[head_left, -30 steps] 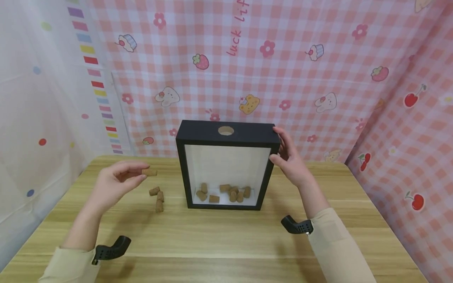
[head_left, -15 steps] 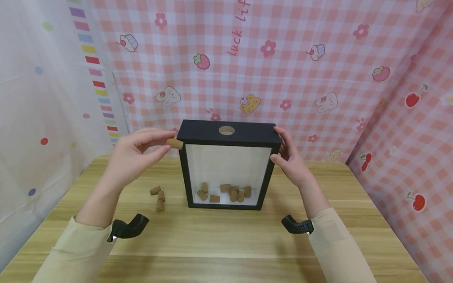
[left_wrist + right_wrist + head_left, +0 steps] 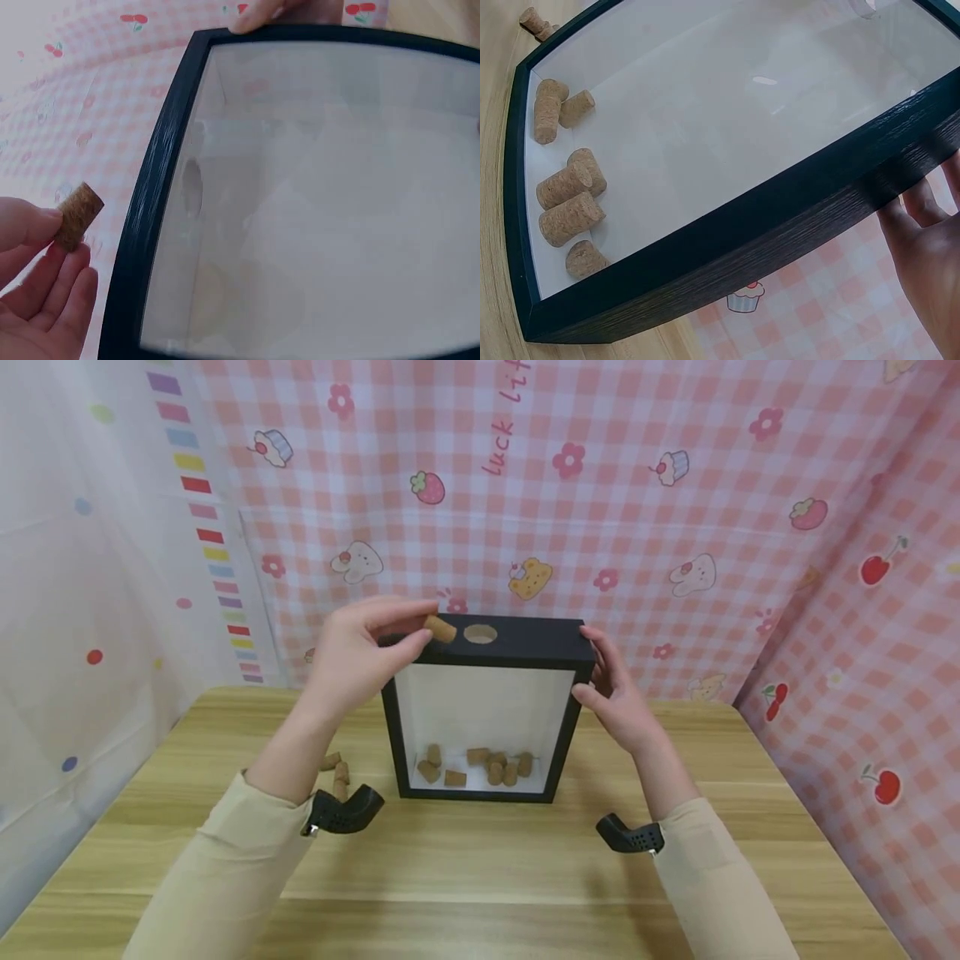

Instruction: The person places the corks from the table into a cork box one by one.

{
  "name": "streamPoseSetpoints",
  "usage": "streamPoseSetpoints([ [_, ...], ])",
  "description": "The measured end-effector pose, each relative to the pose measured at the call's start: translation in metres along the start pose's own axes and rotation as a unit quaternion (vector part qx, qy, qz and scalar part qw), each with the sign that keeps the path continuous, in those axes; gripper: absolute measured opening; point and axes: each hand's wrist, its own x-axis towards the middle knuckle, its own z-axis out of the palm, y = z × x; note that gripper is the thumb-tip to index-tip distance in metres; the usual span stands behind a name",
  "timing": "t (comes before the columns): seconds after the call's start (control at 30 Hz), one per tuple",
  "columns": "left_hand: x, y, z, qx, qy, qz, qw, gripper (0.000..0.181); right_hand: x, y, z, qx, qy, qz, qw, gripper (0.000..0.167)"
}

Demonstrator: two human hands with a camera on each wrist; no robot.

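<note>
A black shadow-box frame [image 3: 525, 639] with a clear front and a round hole [image 3: 480, 633] in its top stands upright on the table. My left hand [image 3: 367, 647] pinches a cork [image 3: 440, 628] between thumb and fingers, over the top's left part, just left of the hole. The left wrist view shows that cork [image 3: 78, 217] tilted beside the frame's black edge. At the upper right corner, my right hand [image 3: 618, 697] grips the frame's side, thumb at the front. Several corks [image 3: 570, 217] lie inside at the bottom.
A few loose corks [image 3: 341, 772] lie on the wooden table [image 3: 480, 877] left of the frame, partly hidden by the left wrist's black camera mount [image 3: 345, 810]. Another mount [image 3: 630, 837] sits on the right wrist. A pink checked cloth [image 3: 637, 518] hangs behind.
My left hand has carried the cork up and right, from above the loose corks to the top of the frame beside the hole. My right hand stays on the frame.
</note>
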Motion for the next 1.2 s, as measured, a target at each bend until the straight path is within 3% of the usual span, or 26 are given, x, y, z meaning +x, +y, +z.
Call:
streamPoseSetpoints([
  [0.13,0.010,0.003,0.015,0.011,-0.002,0.018,0.9998,0.029,0.001,0.001,0.000,0.000,-0.001,-0.004,1.0000,0.065],
  [0.27,0.019,0.003,0.025,0.055,-0.003,0.032,0.9979,0.029,0.002,0.001,0.001,0.004,-0.003,-0.005,1.0000,0.065],
  [0.47,0.028,0.003,0.033,0.124,-0.012,0.045,0.9912,0.028,0.003,0.002,0.001,0.007,-0.006,-0.009,0.9999,0.064],
  [0.63,0.031,0.003,0.036,0.137,-0.036,0.047,0.9888,0.029,0.002,0.002,0.000,0.005,-0.005,-0.008,0.9999,0.064],
  [0.8,0.031,0.001,0.034,0.126,-0.048,0.047,0.9897,0.033,0.002,0.002,0.000,0.001,-0.004,-0.006,1.0000,0.064],
  [1.0,0.028,0.001,0.026,0.101,-0.042,0.044,0.9930,0.033,0.000,0.001,0.000,0.001,-0.003,-0.007,1.0000,0.064],
  [1.2,0.021,-0.002,0.008,0.075,-0.043,0.005,0.9962,0.034,0.000,0.002,0.000,0.001,-0.003,-0.009,1.0000,0.064],
])
